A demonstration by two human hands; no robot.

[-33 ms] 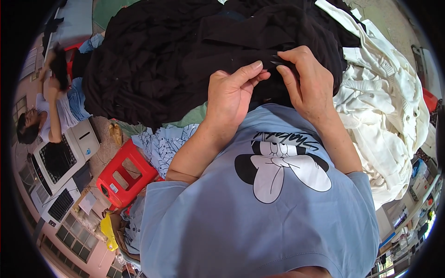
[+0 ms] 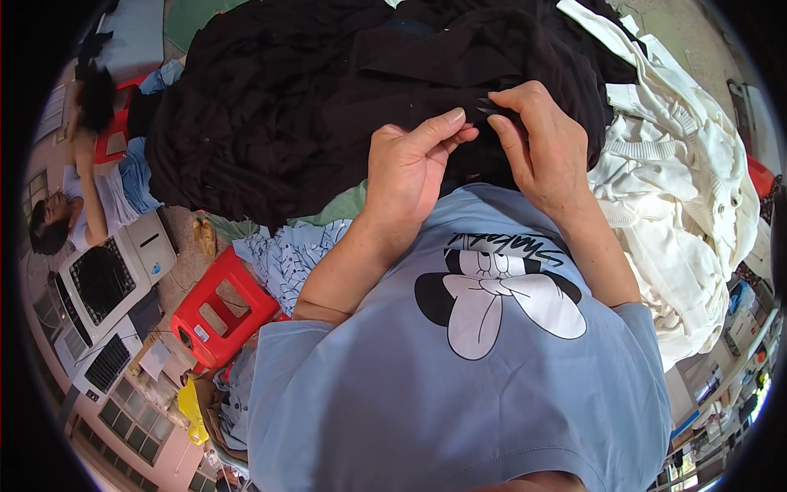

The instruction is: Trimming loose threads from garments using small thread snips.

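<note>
A pile of black cloth fills the upper middle of the head view, in front of my body. My left hand is at its near side, thumb and fingers pinched on an edge of the black cloth. Close to its right, my right hand is curled around thread snips. Only two short, slightly parted blade tips show, pointing left toward the left thumb; the handle is hidden in the palm. Whether the blades touch the cloth or a thread is too small to tell.
White knitted garments are heaped at the right. A red plastic stool stands at the left beside blue patterned cloth. Farther left, a person handles dark cloth near a white-and-black machine. A yellow bag is at lower left.
The other person's dark cloth and arms have shifted a little upward in the picture, showing more of the red seat behind. My hands look almost unmoved.
</note>
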